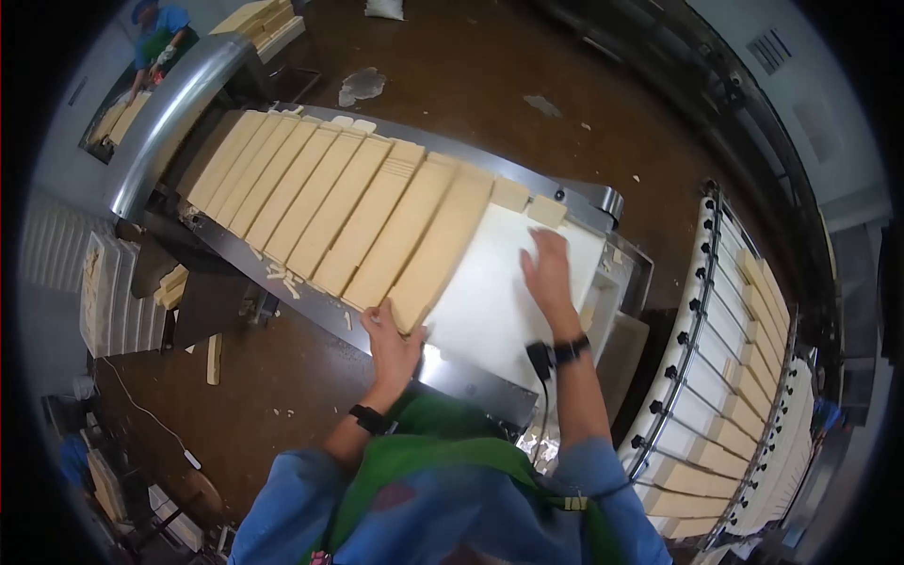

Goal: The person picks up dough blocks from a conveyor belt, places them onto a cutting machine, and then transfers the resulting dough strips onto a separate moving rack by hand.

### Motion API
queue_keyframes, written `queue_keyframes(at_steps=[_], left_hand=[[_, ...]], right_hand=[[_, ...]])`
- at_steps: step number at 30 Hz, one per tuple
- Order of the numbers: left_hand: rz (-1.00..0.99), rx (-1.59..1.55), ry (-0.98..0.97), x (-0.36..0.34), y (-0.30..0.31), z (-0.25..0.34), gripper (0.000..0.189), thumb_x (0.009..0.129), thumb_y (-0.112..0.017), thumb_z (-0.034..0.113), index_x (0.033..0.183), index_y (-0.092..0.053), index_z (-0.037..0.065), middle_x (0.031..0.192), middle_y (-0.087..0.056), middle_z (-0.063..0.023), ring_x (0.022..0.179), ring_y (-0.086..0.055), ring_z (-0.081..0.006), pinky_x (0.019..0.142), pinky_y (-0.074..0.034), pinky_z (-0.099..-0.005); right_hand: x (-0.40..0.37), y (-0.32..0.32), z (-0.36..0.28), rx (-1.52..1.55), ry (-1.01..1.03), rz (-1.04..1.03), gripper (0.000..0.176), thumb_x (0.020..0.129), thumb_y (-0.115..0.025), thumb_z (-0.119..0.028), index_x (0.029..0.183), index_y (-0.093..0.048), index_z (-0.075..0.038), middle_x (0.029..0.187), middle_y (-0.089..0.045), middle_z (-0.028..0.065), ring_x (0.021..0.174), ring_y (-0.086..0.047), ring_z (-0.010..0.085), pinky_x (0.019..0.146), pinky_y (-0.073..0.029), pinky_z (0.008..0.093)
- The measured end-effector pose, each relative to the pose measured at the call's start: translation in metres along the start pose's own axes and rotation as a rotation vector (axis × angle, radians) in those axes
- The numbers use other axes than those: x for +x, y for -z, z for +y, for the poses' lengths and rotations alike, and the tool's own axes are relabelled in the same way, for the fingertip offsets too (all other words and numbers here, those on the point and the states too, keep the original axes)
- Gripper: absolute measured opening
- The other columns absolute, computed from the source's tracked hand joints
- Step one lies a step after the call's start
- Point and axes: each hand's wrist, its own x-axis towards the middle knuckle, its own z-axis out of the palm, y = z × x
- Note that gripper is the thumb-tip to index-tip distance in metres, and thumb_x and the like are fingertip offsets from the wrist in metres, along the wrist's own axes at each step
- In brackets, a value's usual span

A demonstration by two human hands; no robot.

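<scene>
A row of long pale-yellow slabs, like sheets of dough or pressed bean curd, lies side by side on a white conveyor belt. My left hand has its thumb and fingers around the near end of the rightmost slab. Over the bare white belt, my right hand is held with fingers apart and nothing in it. Its fingertips are close to a small pale block at the belt's far edge. Another small block sits beside that one.
A curved metal cover spans the belt's left end. On the right, a second conveyor with black knobs carries more slabs. Crumbs lie along the metal edge. A co-worker stands at the upper left. White crates are stacked at left.
</scene>
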Motion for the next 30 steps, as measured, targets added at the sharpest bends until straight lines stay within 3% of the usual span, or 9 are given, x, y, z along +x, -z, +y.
queue_keyframes(at_steps=[6, 11, 16, 18, 23, 25, 26, 28, 30], left_hand=[[-0.070, 0.014, 0.097, 0.019, 0.002, 0.012, 0.083, 0.082, -0.086, 0.014, 0.150, -0.043, -0.005, 0.134, -0.039, -0.0259, 0.121, -0.054, -0.0475, 0.102, -0.049, -0.0493], [-0.089, 0.037, 0.118, 0.024, -0.001, 0.013, 0.088, 0.081, -0.088, 0.017, 0.152, -0.039, -0.004, 0.135, -0.039, -0.0254, 0.119, -0.055, -0.0465, 0.101, -0.050, -0.0497], [-0.076, 0.135, 0.102, 0.029, -0.011, 0.021, 0.086, 0.079, -0.089, 0.020, 0.149, -0.042, -0.003, 0.133, -0.044, -0.0266, 0.119, -0.054, -0.0476, 0.100, -0.049, -0.0511], [-0.139, 0.154, 0.153, 0.032, -0.013, 0.029, 0.081, 0.077, -0.090, 0.025, 0.140, -0.045, 0.001, 0.138, -0.045, -0.0265, 0.124, -0.053, -0.0487, 0.099, -0.047, -0.0563], [-0.313, 0.223, -0.173, 0.027, -0.029, 0.036, 0.092, 0.075, -0.091, 0.032, 0.148, -0.042, 0.004, 0.140, -0.045, -0.0275, 0.123, -0.055, -0.0498, 0.099, -0.049, -0.0572], [-0.388, 0.234, -0.225, 0.030, -0.035, 0.037, 0.095, 0.075, -0.091, 0.034, 0.150, -0.041, 0.005, 0.141, -0.045, -0.0281, 0.122, -0.056, -0.0504, 0.098, -0.050, -0.0574], [-0.426, 0.266, -0.227, 0.033, -0.037, 0.035, 0.099, 0.074, -0.092, 0.037, 0.152, -0.040, 0.005, 0.142, -0.045, -0.0286, 0.121, -0.058, -0.0509, 0.097, -0.052, -0.0577], [-0.469, 0.226, -0.231, 0.033, -0.046, 0.029, 0.106, 0.070, -0.094, 0.039, 0.154, -0.038, 0.007, 0.142, -0.045, -0.0293, 0.120, -0.059, -0.0514, 0.096, -0.053, -0.0576], [-0.418, 0.277, -0.238, 0.028, -0.056, 0.034, 0.103, 0.069, -0.094, 0.037, 0.152, -0.041, 0.006, 0.139, -0.047, -0.0288, 0.119, -0.059, -0.0506, 0.096, -0.053, -0.0577]], right_hand=[[0.129, -0.119, -0.013, -0.181, 0.124, -0.057, 0.045, 0.093, -0.072, -0.027, 0.129, -0.067, 0.000, 0.127, -0.062, 0.0178, 0.124, -0.053, 0.0356, 0.107, -0.041, 0.0499], [0.147, -0.136, -0.020, -0.424, -0.004, -0.148, 0.034, 0.094, -0.070, -0.036, 0.103, -0.075, -0.003, 0.111, -0.060, 0.0147, 0.111, -0.054, 0.0349, 0.094, -0.044, 0.0521], [0.131, -0.153, 0.021, -0.385, 0.161, -0.197, 0.038, 0.097, -0.064, -0.040, 0.104, -0.075, -0.005, 0.109, -0.072, 0.0151, 0.110, -0.066, 0.0305, 0.094, -0.048, 0.0482], [0.114, -0.114, 0.012, -0.466, -0.013, -0.269, 0.039, 0.098, -0.063, -0.042, 0.105, -0.075, -0.005, 0.104, -0.076, 0.0147, 0.106, -0.071, 0.0296, 0.093, -0.050, 0.0456], [0.029, 0.010, 0.034, -0.614, -0.439, -0.330, 0.048, 0.102, -0.059, -0.050, 0.111, -0.072, -0.004, 0.101, -0.076, 0.0126, 0.103, -0.073, 0.0292, 0.091, -0.050, 0.0435], [-0.002, 0.037, 0.043, -0.485, -0.575, -0.371, 0.052, 0.103, -0.058, -0.051, 0.116, -0.066, -0.001, 0.105, -0.074, 0.0157, 0.106, -0.070, 0.0314, 0.091, -0.051, 0.0473], [-0.016, 0.039, 0.042, -0.493, -0.600, -0.357, 0.052, 0.103, -0.058, -0.051, 0.116, -0.066, -0.001, 0.105, -0.074, 0.0157, 0.106, -0.070, 0.0314, 0.091, -0.051, 0.0473], [-0.045, 0.028, 0.045, -0.365, -0.484, -0.050, 0.051, 0.101, -0.063, -0.046, 0.118, -0.062, 0.002, 0.113, -0.070, 0.0208, 0.111, -0.066, 0.0359, 0.094, -0.052, 0.0510], [-0.059, 0.030, 0.043, -0.270, -0.519, 0.003, 0.051, 0.099, -0.066, -0.042, 0.121, -0.060, 0.003, 0.116, -0.068, 0.0233, 0.112, -0.064, 0.0386, 0.097, -0.052, 0.0515]])
